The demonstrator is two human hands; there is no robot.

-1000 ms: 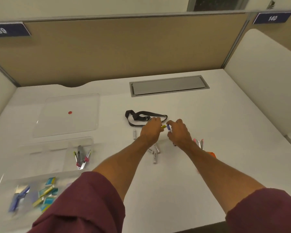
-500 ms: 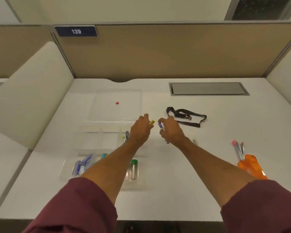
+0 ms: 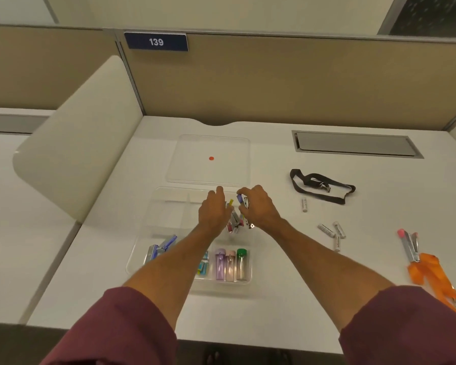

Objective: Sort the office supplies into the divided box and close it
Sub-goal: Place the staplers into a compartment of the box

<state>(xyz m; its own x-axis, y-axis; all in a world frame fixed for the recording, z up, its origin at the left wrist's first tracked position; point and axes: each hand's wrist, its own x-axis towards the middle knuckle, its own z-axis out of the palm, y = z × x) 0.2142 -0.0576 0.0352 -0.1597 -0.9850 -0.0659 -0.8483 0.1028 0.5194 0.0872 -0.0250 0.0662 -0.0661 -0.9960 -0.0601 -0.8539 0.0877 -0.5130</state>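
The purple-ended stapler (image 3: 244, 201) was over the middle right compartment of the divided box (image 3: 166, 206), pinched in the right hand (image 3: 258, 206), whose thumb and fingers were curled round its upper part. Its long axis ran roughly away from the person, with the purple end pointing away and slightly left and the bare metal end hanging toward the wrist. The left hand (image 3: 212, 212) was just beside it, fingers curled round a yellow-ended stapler (image 3: 231, 202). Only the yellow tip showed, and it pointed away too. A pink-ended stapler (image 3: 233, 223) already lay in that compartment below both hands.

These pieces looked small, light and stiff, and the slick metal would probably slide in a loose pinch. The hinge might spring open, so a hold across the sides at mid-length seemed the safest. Laying them down lengthwise beside the pink one would probably suit the narrow compartment.

In the box's near row stood three capped tubes (image 3: 231, 264), and something blue (image 3: 161, 248) lay at the left. The clear lid (image 3: 229, 154) lay flat on the table (image 3: 274, 299) just beyond the box. Well to the right were loose batteries (image 3: 327, 230), a black strap (image 3: 321, 184), another small stapler (image 3: 408, 246) and an orange strap (image 3: 432, 275), none of them sorted yet.
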